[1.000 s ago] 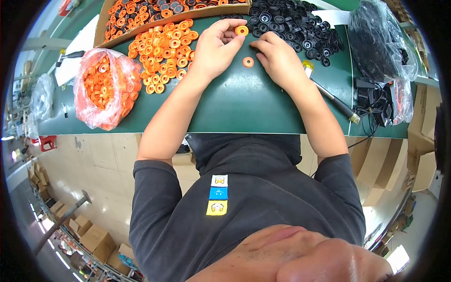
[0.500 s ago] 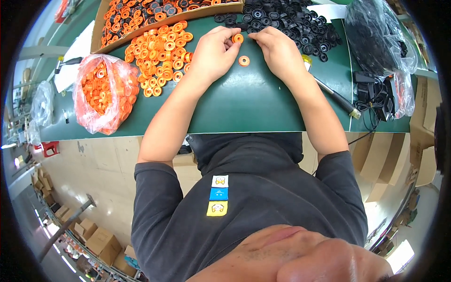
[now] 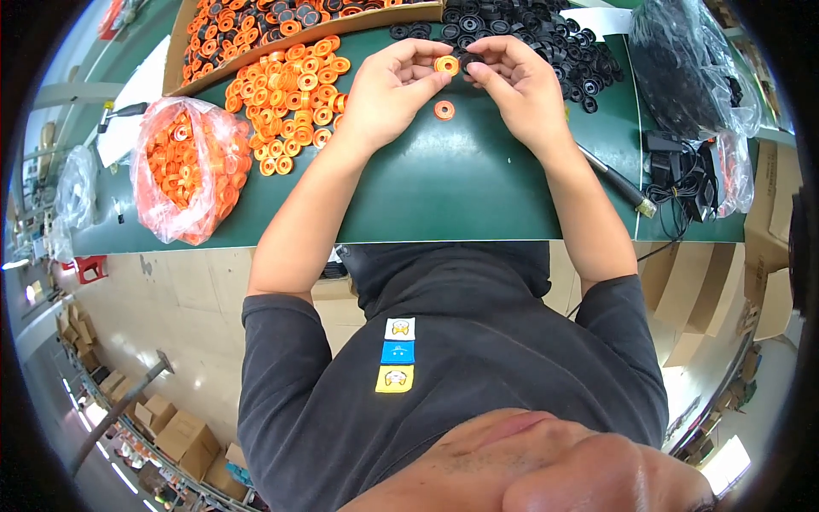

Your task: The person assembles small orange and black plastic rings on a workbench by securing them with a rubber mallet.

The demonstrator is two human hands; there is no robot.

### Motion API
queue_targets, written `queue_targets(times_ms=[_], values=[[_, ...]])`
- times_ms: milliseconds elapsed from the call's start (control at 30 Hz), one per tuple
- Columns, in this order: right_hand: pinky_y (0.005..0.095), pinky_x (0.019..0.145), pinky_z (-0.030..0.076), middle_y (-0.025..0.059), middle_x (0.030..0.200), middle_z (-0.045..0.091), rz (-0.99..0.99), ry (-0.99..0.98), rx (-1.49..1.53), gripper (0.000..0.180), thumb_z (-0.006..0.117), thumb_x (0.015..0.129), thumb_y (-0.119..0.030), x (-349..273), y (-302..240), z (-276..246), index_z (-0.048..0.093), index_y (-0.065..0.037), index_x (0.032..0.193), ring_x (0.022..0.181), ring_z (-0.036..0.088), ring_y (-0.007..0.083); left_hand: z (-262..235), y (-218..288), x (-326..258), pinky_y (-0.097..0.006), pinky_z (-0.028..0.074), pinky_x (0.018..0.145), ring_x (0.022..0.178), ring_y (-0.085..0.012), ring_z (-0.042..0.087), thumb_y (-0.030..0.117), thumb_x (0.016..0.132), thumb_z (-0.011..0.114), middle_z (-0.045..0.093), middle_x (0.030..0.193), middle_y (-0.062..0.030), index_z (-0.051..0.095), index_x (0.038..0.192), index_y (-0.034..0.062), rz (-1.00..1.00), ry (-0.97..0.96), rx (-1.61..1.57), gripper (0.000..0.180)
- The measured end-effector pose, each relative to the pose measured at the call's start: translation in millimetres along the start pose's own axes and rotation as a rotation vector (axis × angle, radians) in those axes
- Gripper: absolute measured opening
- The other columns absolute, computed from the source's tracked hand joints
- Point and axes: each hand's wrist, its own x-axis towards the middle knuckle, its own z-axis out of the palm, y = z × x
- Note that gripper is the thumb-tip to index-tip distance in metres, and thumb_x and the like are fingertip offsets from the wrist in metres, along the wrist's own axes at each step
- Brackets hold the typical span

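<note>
Between the thumb and fingers of my left hand (image 3: 388, 94) is an orange ring-shaped part (image 3: 446, 65), its round face turned toward me. Close by on the right, my right hand (image 3: 522, 90) pinches a small black round part (image 3: 468, 61). The two parts are side by side above the table; whether they touch I cannot make out. Below them a single flat orange ring (image 3: 444, 110) lies on the green tabletop (image 3: 444, 188). Left of my left hand spreads a pile of loose orange rings (image 3: 294, 90). Beyond my right hand lies a heap of black round parts (image 3: 546, 43).
A cardboard box (image 3: 311, 32) of orange-and-black pieces stands at the back left. Before it sits a clear bag (image 3: 189, 171) of orange parts. On the right are a black-handled tool (image 3: 616, 181), a large plastic bag (image 3: 687, 72) with dark contents, and black adapters with cables (image 3: 682, 175).
My right hand has turned and now shows a black part in its fingertips. My left hand has shifted slightly right and turned the orange ring to face me. The ring on the table stays put.
</note>
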Motion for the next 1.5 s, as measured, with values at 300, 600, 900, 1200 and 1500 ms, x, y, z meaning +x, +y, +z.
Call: queue_targets(times_ms=[300,600,900,1200,1500], values=[[0.0267,0.08,0.058,0.0054,0.101,0.067,0.005,-0.032,0.035,0.033,0.075,0.085,0.0,-1.4,-4.9,3.5,0.066,0.001,0.118,0.09,0.07,0.0127,1.5,5.0,-1.0,-0.025,0.056,0.083,0.093,-0.0121,0.068,-0.001,0.092,0.067,0.071,0.103,-0.0094,0.063,0.121,-0.0046,0.021,0.003,-0.051,0.03],[0.0281,0.079,0.058,0.0094,0.106,0.067,-0.29,-0.042,-0.304,0.034,0.075,0.082,-0.001,-1.6,-13.9,-0.8,0.069,-0.002,0.115,0.088,0.07,0.0174,0.7,1.9,-1.8,-0.024,0.056,0.078,0.088,-0.0114,0.067,-0.003,0.092,0.064,0.071,0.103,-0.009,0.063,0.126,-0.0048,0.024,-0.013,-0.106,0.033],[0.0291,0.079,0.056,0.0099,0.106,0.067,-0.342,-0.067,-0.337,0.035,0.074,0.082,-0.001,-1.2,-18.5,-2.3,0.071,-0.005,0.116,0.088,0.068,0.0199,3.2,3.1,-2.8,-0.025,0.057,0.076,0.089,-0.0111,0.066,-0.002,0.094,0.062,0.07,0.104,-0.0082,0.064,0.127,-0.0033,0.046,-0.039,-0.152,0.032],[0.0306,0.081,0.055,0.0109,0.104,0.066,-0.354,-0.079,-0.359,0.036,0.076,0.081,-0.003,-1.1,-19.0,-2.2,0.071,-0.004,0.117,0.092,0.067,0.0228,1.8,1.6,-0.7,-0.025,0.056,0.075,0.085,-0.0118,0.066,-0.003,0.094,0.062,0.067,0.097,-0.0054,0.063,0.126,-0.0047,0.083,-0.035,-0.086,0.032],[0.0346,0.084,0.053,0.0119,0.104,0.066,-0.393,-0.07,-0.428,0.037,0.077,0.08,-0.008,-4.5,-18.7,-2.1,0.071,-0.004,0.116,0.096,0.066,0.0279,-1.5,3.1,-3.9,-0.029,0.054,0.096,0.104,-0.0145,0.066,-0.004,0.092,0.065,0.07,0.115,-0.0106,0.062,0.129,-0.0051,-0.015,-0.071,-0.084,0.037]])
